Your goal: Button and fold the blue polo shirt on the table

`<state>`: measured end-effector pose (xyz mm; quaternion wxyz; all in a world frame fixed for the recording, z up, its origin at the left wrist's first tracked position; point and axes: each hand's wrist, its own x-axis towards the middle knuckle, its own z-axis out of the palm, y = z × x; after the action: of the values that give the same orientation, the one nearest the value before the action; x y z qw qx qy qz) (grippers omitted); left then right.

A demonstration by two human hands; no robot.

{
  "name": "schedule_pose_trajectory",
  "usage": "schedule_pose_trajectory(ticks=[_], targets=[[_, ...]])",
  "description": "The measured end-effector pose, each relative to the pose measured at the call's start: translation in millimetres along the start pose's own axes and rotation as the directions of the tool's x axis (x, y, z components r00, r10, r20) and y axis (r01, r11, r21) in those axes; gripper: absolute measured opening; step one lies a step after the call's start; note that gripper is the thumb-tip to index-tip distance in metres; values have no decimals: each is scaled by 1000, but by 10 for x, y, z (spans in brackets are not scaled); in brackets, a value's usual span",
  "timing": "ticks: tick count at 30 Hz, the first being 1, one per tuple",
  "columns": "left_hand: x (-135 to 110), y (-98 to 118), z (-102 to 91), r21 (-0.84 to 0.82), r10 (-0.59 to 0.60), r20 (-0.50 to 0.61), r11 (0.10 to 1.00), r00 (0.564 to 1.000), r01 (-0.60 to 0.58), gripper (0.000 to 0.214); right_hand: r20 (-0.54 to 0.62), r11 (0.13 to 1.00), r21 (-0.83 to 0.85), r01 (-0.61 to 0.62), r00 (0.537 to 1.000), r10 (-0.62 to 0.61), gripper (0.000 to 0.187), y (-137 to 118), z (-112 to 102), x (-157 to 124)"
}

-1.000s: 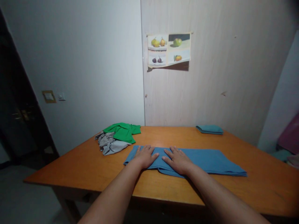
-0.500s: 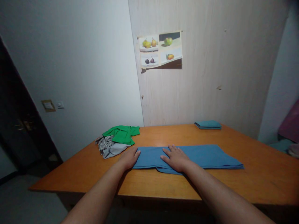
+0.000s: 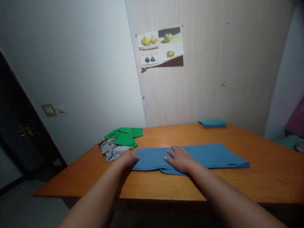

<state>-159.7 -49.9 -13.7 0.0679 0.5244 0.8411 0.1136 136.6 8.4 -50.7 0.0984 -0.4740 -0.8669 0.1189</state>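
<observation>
A long folded blue cloth [image 3: 204, 155] lies across the orange wooden table [image 3: 261, 177]. My right hand [image 3: 180, 159] rests flat on the cloth's left half, fingers spread. At the cloth's left end is my left hand [image 3: 127, 158], its fingers curled at the edge of the fabric; whether it grips the cloth is not clear.
A pile of clothes sits at the table's back left: a green garment [image 3: 124, 136] on top of a striped grey one [image 3: 110, 149]. A small folded teal cloth [image 3: 212, 123] lies at the back right by the wall. A fruit poster [image 3: 160, 46] hangs on the wooden panel.
My left hand slid from the middle of the blue cloth out to its left end and its fingers curled. My right hand stayed flat on the cloth. The view shifted slightly.
</observation>
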Motion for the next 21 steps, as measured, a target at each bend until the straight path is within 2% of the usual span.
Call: schedule_pose_trajectory(ticks=[8,13,21], targets=[[78,33,-44,-68,-33,91,997,995,39,27,7,1000,18,5,1000,-5,83,-19,-22,-12],[128,48,-102,-154,-38,106,987,994,54,24,8,999,35,3,1000,-3,82,-18,-21,-14],[8,128,-77,-308,-28,107,949,994,60,19,8,999,51,1,1000,-1,83,-12,-24,-9]])
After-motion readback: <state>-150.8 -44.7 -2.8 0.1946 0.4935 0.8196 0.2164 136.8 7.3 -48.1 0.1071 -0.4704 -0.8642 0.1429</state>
